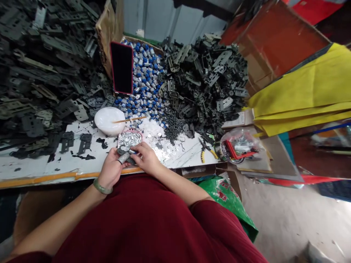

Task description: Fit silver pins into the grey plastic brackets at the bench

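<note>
Near the table's front edge, my left hand is closed round a dark grey part with a grey cylinder on it. My right hand meets it from the right, its fingers pinching a small blue and silver piece against the dark part. Just behind both hands is a pink-rimmed tray of shiny metal pins. A white bowl with a thin wooden stick across its rim stands behind and to the left. Small white discs lie to the right of the bowl.
Dark brackets are piled at the left, more at the back right. Blue and silver motors fill the middle behind a phone. Yellow-handled pliers and a plastic bag with a red tool are at the right.
</note>
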Motion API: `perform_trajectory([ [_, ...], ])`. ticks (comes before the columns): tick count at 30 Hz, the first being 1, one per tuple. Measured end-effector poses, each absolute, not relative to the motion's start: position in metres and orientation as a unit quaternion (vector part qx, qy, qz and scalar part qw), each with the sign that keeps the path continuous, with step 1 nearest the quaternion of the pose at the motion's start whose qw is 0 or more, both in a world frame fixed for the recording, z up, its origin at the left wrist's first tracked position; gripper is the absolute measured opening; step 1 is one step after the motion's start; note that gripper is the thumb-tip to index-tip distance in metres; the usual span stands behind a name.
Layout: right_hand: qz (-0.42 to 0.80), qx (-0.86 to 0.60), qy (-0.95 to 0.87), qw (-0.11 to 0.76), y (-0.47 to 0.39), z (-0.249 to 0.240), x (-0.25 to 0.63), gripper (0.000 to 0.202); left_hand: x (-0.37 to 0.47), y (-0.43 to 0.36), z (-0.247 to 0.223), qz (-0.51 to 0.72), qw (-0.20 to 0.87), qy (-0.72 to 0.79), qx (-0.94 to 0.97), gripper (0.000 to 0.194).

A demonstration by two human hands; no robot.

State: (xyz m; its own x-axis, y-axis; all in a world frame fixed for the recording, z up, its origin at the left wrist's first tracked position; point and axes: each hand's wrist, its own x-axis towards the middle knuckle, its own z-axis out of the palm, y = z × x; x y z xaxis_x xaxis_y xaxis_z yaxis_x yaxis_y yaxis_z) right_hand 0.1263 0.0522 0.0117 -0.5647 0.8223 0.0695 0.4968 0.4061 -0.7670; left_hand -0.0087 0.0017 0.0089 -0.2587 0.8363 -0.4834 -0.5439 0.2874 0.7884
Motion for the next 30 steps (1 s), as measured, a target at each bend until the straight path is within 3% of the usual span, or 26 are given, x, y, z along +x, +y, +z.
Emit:
perform_trajectory([
  [4,0.304,-0.421,-0.83,0.201,0.045,0.014,0.126,0.023,-0.008,0.001,0.013,0.584,0.591,0.539,0.14,0.043],
  [7,0.365,-0.396,-0.817,0.207,0.05,0.014,0.138,0.025,-0.01,0.001,0.014,0.562,0.615,0.537,0.131,0.041],
  [11,0.453,-0.343,-0.819,0.084,0.095,0.015,0.182,0.012,-0.014,0.003,0.013,0.513,0.674,0.511,0.147,0.033],
  [14,0.284,-0.462,-0.84,-0.005,0.135,0.013,0.218,0.017,-0.014,0.004,0.011,0.5,0.684,0.51,0.149,0.033],
  [19,0.151,-0.435,-0.881,-0.11,0.153,0.004,0.234,0.018,-0.009,0.001,0.009,0.495,0.689,0.511,0.139,0.032],
  [24,0.152,-0.462,-0.871,-0.063,0.146,-0.003,0.242,0.017,-0.009,-0.001,0.009,0.486,0.69,0.518,0.139,0.028],
  [30,0.211,-0.638,-0.721,0.169,0.14,-0.004,0.306,0.02,-0.013,0.0,0.005,0.474,0.69,0.529,0.14,0.031],
])
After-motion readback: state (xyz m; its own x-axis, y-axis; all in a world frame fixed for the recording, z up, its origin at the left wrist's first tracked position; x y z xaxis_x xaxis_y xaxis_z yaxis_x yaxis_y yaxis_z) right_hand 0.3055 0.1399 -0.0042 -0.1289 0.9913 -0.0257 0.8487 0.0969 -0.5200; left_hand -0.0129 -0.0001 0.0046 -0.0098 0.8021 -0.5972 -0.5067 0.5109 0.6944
